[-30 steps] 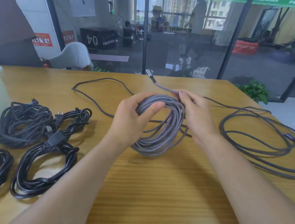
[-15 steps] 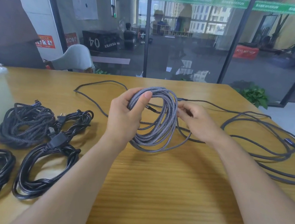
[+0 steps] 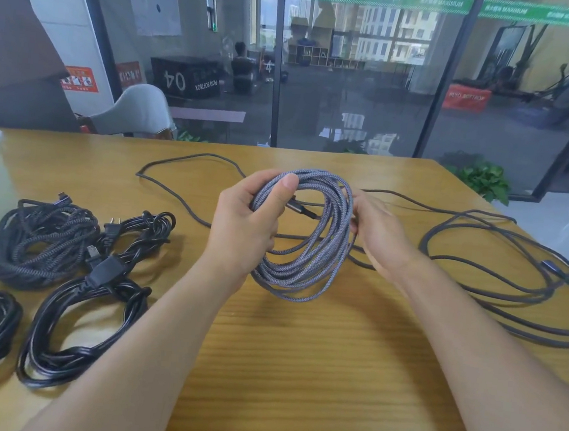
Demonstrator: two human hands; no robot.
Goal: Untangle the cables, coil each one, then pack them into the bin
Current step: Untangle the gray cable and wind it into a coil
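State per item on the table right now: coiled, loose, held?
grey braided cable: coiled, held off table
left hand: grips coil
right hand: holds coil's far side
thin dark cable: loose, uncoiled
black braided cable: coiled
black power cord: coiled

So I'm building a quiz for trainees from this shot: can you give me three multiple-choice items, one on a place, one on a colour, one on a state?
1. Where do the already coiled black cables lie on the table?
A. the person's left
B. the person's right
C. far edge

2. What colour is the braided cable coil being held?
A. red
B. grey
C. white

3. How is that coil held?
A. flat on the table, untouched
B. by one hand only
C. by both hands

Key: 1 A, the black bundles sit left of the arms. 2 B, its braid is grey. 3 C, the left hand grips one side and the right hand holds the other.
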